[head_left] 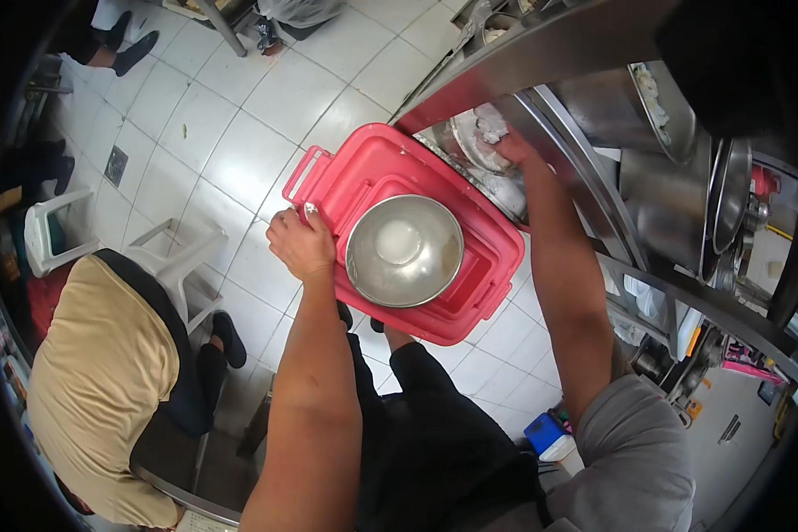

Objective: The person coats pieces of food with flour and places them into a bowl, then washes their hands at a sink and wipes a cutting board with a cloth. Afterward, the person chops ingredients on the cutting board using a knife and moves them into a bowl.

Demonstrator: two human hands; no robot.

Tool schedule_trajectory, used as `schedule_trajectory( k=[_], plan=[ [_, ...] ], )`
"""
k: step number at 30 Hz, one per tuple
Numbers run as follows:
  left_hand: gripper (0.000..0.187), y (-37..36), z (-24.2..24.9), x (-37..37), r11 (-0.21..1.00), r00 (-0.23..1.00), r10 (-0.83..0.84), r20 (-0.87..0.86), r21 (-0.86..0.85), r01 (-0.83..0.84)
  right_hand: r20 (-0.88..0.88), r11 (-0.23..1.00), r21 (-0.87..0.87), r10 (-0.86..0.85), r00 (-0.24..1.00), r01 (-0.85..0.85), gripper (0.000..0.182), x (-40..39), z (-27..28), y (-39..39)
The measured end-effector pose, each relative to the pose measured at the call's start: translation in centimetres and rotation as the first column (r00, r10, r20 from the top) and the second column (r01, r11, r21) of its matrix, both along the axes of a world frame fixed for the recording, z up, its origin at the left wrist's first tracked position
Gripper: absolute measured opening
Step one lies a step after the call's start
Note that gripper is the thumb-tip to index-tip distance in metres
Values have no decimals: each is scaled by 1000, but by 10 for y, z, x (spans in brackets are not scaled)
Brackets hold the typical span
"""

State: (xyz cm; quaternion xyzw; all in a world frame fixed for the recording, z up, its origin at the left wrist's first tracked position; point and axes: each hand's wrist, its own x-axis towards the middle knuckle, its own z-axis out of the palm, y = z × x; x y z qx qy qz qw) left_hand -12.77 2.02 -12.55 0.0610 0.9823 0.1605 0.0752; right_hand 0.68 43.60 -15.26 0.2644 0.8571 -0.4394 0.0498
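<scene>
Head view, looking steeply down. A red plastic lidded tub (390,173), rectangular with rounded corners and a stepped, recessed lid, sits in the middle of the frame at about waist level, one handle loop showing at its upper-left end. A round steel bowl (404,250) rests on the lid, open side up, dull shine, with a pale patch at its centre; what that patch is cannot be told. The left hand (300,241) grips the tub's left edge, fingers curled over the rim, closed firmly on it, with something white stuck near the fingertips. The right hand (512,149) reaches past the far corner of the tub toward a steel tray (472,142) holding a whitish lump; the fingers are hidden behind the counter edge, so how far they are open cannot be told. Surface: a stainless steel counter (541,53) runs diagonally along the right, with large steel pans (661,102) and lids stacked on shelving beyond. Floor of white square tiles (239,151) with a small drain. A seated person in a tan shirt (97,372) is at lower left, beside white plastic chairs (49,230). The tub's long axis runs diagonally, upper left to lower right; the handle end points up-left.
</scene>
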Motion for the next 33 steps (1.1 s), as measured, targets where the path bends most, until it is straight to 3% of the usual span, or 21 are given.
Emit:
schedule_trajectory(
  k=[6,9,13,17,22,25,31,33],
  plan=[
    [41,0,1,0,1000,999,1,32,-12,-1,141,925,381,-67,988,8,51,-20,20,-15],
    [40,0,0,0,1000,1000,1,23,-12,-1,201,885,462,-54,978,-46,50,-40,23,-19],
    [39,-1,-2,0,1000,1000,-7,10,-22,7,324,891,426,11,946,-156,49,-64,14,-18],
    [37,1,-1,1,1000,1000,2,-28,11,-2,313,967,220,54,948,-127,53,-68,24,-19],
    [37,1,-2,2,1000,1000,0,-24,4,0,314,853,449,129,941,-266,63,-68,37,-41],
    [37,1,-2,0,1000,1000,4,-26,11,-4,293,822,460,218,931,-337,69,-67,26,-29],
    [38,2,0,1,1000,1000,8,3,-12,-8,398,837,399,210,893,-375,72,-71,48,-38],
    [37,1,0,1,1000,1000,8,-7,-9,-8,308,820,440,245,919,-366,67,-69,48,-39]
  ],
)
